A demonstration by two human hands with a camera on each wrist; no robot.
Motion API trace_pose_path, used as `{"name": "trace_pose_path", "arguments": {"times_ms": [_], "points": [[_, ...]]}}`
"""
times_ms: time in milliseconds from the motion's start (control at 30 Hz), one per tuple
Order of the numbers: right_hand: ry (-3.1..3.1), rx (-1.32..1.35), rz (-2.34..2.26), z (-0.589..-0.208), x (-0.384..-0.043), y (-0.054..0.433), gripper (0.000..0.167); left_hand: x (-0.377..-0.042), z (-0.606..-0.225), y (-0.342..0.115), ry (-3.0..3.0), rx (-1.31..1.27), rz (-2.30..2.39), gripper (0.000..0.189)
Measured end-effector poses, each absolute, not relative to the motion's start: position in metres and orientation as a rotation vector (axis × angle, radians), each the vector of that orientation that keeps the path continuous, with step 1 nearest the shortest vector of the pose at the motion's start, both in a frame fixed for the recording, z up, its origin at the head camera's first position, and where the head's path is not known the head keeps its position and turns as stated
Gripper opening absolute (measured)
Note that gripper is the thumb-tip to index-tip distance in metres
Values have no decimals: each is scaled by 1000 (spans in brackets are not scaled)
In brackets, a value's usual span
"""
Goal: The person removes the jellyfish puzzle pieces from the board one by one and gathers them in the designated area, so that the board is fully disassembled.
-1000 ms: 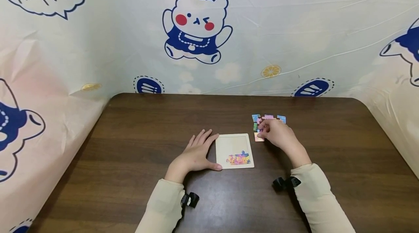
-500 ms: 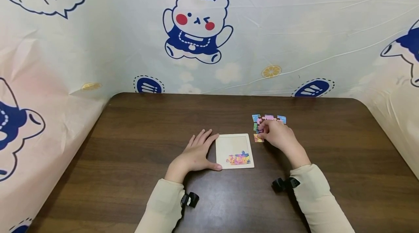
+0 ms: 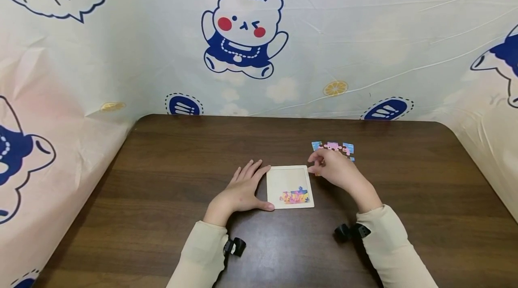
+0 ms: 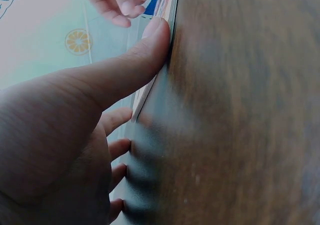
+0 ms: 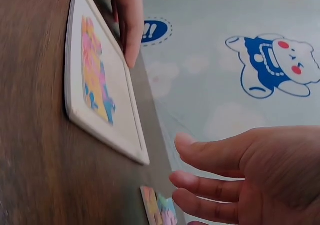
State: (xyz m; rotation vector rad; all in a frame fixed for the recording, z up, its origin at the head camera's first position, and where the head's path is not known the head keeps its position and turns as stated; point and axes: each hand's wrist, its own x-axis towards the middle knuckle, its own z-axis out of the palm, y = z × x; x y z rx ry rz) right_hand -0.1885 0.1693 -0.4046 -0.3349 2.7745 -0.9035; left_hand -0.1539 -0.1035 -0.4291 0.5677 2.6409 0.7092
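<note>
A square, pale puzzle board [image 3: 285, 178] lies on the table, with joined colourful puzzle pieces [image 3: 295, 196] filling its lower right part. Along the board's left edge rests my left hand [image 3: 243, 191], fingers spread, the thumb at the near corner and the index finger at the far one. My right hand [image 3: 336, 169] hovers just beyond the board's right edge, fingers loosely bent. In the right wrist view its thumb [image 5: 210, 152] and fingers stand apart with nothing between them. Loose puzzle pieces [image 5: 152, 205] lie close below those fingertips; the hand hides part of the group in the head view.
More loose pieces, among them a pink one [image 3: 333, 145] and a blue one [image 3: 348, 148], lie behind the right hand. The dark wooden table [image 3: 170, 166] meets a printed cloth backdrop [image 3: 344, 45] at its far edge. Each wrist wears a black camera [image 3: 238, 246].
My right hand has moved left from the loose pieces toward the board's right edge, after touching the nearest piece, which had shifted slightly. My left hand has stayed in place.
</note>
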Motion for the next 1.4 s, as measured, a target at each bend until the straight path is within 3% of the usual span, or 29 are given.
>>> {"name": "trace_pose_path", "arguments": {"times_ms": [1400], "points": [[2604, -840, -694, -410, -159, 123, 18, -155, -430, -103, 2647, 553, 680, 103]]}}
